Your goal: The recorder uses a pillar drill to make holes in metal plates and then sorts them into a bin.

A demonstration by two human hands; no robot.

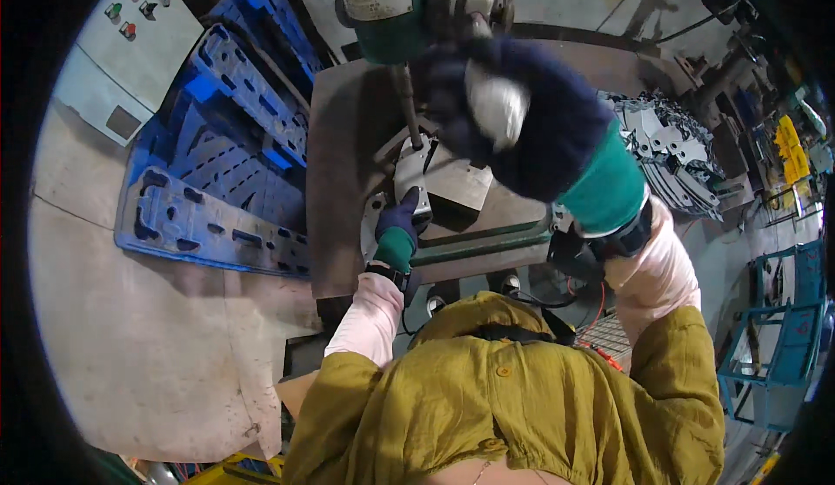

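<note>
My left hand [399,220], in a dark glove with a green cuff, grips the near end of a grey metal bracket [412,170] on the machine table. A drill press's thin spindle [409,107] comes down to the bracket's far end; whether its tip is in a hole I cannot tell. Raised at the right of the green machine head [376,37], my right hand [522,107] is closed round a pale lever handle [497,107]. That glove is smeared by motion. Right of the bracket lies a flat metal block [459,180].
Many loose metal plates [670,150] are heaped at the right of the brown worktop [339,180]. Blue plastic pallets [213,224] stand at the left, below a grey control box [130,41] with buttons. At the far right is a blue metal frame [774,320].
</note>
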